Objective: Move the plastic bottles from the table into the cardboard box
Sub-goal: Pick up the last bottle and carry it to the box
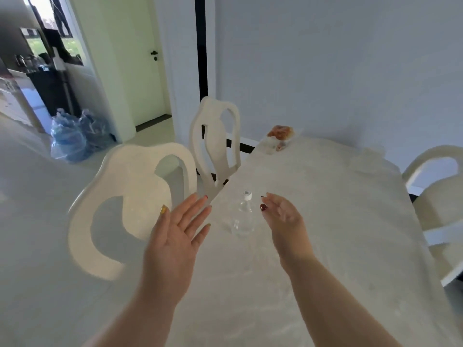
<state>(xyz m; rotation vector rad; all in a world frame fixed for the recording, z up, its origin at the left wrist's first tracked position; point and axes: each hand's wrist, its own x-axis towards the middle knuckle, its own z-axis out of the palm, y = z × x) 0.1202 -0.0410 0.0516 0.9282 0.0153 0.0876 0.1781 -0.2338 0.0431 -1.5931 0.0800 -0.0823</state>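
A clear plastic bottle (243, 216) with a white cap stands upright on the pale table (325, 221), near its left edge. My left hand (179, 232) hovers flat with fingers spread, just left of the bottle and over the table's edge, apart from it. My right hand (283, 216) is open with fingers loosely curved, a short way to the right of the bottle and not touching it. Both hands hold nothing. No cardboard box is in view.
Two white chairs (130, 201) (215, 144) stand at the table's left side, another chair (436, 201) at the right. A small orange-brown item (280, 136) lies at the table's far end. Blue plastic bags (75, 139) sit on the floor near a doorway.
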